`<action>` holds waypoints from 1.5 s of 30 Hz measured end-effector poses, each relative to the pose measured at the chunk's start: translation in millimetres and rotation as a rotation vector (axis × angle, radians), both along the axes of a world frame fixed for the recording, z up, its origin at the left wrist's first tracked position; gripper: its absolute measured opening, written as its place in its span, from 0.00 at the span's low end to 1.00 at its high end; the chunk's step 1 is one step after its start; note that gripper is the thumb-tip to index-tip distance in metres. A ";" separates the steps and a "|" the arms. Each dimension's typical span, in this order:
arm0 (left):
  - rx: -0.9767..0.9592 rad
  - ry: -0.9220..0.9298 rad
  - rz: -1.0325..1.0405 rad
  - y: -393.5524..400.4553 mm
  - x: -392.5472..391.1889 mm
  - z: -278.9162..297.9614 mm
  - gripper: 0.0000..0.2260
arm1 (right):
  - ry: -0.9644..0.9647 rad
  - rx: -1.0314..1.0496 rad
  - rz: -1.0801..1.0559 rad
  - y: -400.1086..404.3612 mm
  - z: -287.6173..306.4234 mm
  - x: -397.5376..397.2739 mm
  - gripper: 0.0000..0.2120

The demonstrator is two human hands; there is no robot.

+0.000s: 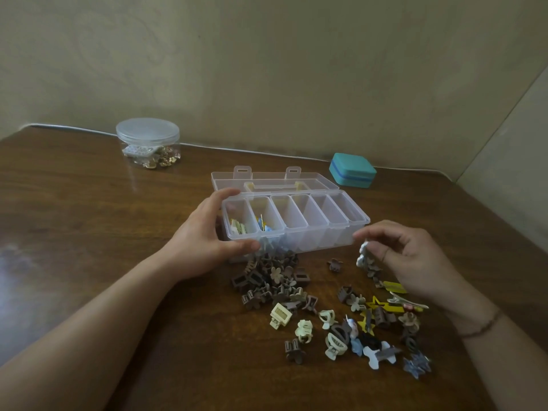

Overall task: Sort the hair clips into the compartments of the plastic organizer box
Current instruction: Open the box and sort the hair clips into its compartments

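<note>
A clear plastic organizer box [323,229] lies open on the wooden table, its lid folded back behind it. The leftmost compartment holds cream clips [237,227]; the one beside it holds blue and yellow clips [264,224]; the others look empty. My left hand [204,232] grips the box's left end, thumb on the front wall, fingers on the back rim. My right hand [406,256] hovers at the box's front right corner and pinches a small pale clip [362,251]. A pile of brown clips [272,280] lies in front of the box, and mixed clips [370,330] are spread to its right.
A round clear jar [148,142] with a lid and small trinkets stands at the back left. A teal case [352,173] sits at the back right near the wall. The table's right edge runs diagonally beside my right arm.
</note>
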State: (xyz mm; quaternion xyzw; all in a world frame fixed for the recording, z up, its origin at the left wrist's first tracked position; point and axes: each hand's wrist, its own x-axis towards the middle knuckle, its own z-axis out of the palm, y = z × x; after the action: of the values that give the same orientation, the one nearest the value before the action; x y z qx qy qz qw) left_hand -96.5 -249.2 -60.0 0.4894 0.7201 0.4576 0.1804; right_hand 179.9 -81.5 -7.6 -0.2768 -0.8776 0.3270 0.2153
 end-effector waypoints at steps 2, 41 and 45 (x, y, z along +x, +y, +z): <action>-0.001 0.002 0.000 -0.1 0.6 0.2 0.45 | 0.064 -0.004 -0.018 -1.7 -1.1 -5.3 0.13; -0.039 -0.002 0.008 -4.2 6.1 7.3 0.48 | -0.495 0.122 -0.151 13.8 -12.7 38.6 0.07; -0.030 -0.003 0.007 -3.6 7.0 6.3 0.48 | -0.381 0.130 -0.142 4.7 6.7 28.7 0.08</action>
State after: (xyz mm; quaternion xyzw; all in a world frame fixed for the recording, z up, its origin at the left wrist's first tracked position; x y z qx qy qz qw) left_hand -89.5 -252.9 -53.7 0.4834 0.7282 0.4483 0.1873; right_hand 208.6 -76.8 -0.9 -0.3802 -0.8999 0.1957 0.0855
